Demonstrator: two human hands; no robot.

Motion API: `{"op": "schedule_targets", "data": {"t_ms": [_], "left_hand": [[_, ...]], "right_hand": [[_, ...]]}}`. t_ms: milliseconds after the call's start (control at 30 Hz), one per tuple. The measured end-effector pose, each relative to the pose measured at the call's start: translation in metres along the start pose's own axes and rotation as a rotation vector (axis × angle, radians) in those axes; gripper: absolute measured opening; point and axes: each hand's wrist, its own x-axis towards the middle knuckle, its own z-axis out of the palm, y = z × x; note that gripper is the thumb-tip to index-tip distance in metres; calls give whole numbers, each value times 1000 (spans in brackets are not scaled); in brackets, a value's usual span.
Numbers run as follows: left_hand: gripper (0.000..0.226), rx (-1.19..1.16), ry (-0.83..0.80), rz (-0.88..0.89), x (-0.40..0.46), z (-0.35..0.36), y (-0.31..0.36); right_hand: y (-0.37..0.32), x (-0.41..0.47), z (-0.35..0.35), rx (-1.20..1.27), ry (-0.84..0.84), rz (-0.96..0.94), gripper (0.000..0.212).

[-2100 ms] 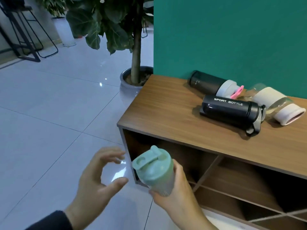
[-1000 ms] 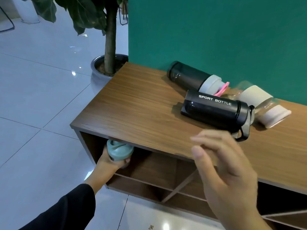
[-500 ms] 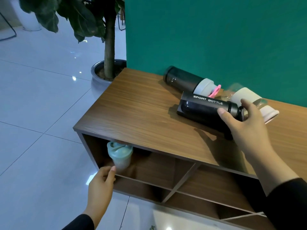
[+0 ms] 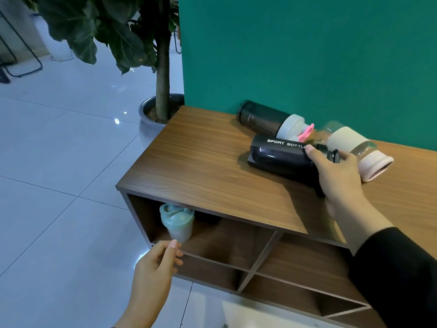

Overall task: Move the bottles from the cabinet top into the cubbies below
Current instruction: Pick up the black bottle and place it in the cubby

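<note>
The right hand (image 4: 338,176) is now closed around the lid end of the black sport bottle (image 4: 281,156), lying near the cabinet top's (image 4: 201,166) back edge; half a second ago it was only reaching. The left hand (image 4: 156,266), loosely curled and empty, has been drawn back from the mint bottle (image 4: 177,223), left upright in the upper left cubby (image 4: 220,237).

White capitals reading "SPORT BOTTL", the last letter hidden, run along the side of the black bottle (image 4: 279,156); nothing else is legible.

The head view looks steeply down, close over the cabinet top (image 4: 201,166) and cubbies (image 4: 224,242).
</note>
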Motion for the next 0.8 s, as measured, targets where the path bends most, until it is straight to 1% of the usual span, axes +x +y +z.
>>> {"op": "schedule_targets", "data": {"t_ms": [100, 167, 233, 267, 300, 367, 433, 467, 533, 600, 633, 667, 733, 767, 800], "left_hand": [[31, -59, -37, 32, -8, 1, 21], [30, -109, -57, 64, -15, 1, 37], [30, -186, -70, 71, -22, 0, 52], [34, -257, -82, 47, -26, -1, 60], [43, -362, -105, -15, -29, -2, 67], [61, -583, -211, -234, -35, -1, 80], [70, -685, -329, -445, -42, 2, 88], [70, -693, -346, -514, -45, 4, 86], [66, -694, -321, -632, -49, 8, 77], [56, -695, -315, -703, -51, 8, 69], [47, -679, -307, -720, -51, 7, 65], [41, -656, -298, -731, -49, 6, 61], [35, -611, -294, -721, -44, 4, 57], [34, -576, -298, -710, -41, 5, 54], [34, -544, -306, -711, -39, 7, 52]], "right_hand": [[0, -16, -5, 43, 18, -129, 84], [-13, -38, -15, 70, 10, -245, 77], [-28, -67, -27, 87, -49, -380, 76], [-34, -85, -33, 73, -91, -464, 78], [-39, -104, -39, 41, -140, -547, 81], [-37, -138, -46, -72, -260, -705, 89], [-24, -165, -47, -212, -375, -815, 94], [-16, -177, -45, -262, -414, -837, 94], [0, -199, -42, -332, -440, -851, 90], [18, -215, -39, -364, -451, -798, 89], [27, -218, -37, -331, -469, -711, 90], [35, -219, -36, -260, -505, -580, 92], [54, -218, -31, -131, -592, -279, 92], [62, -219, -28, -121, -631, -205, 92], [72, -221, -24, -137, -637, -213, 92]]}}
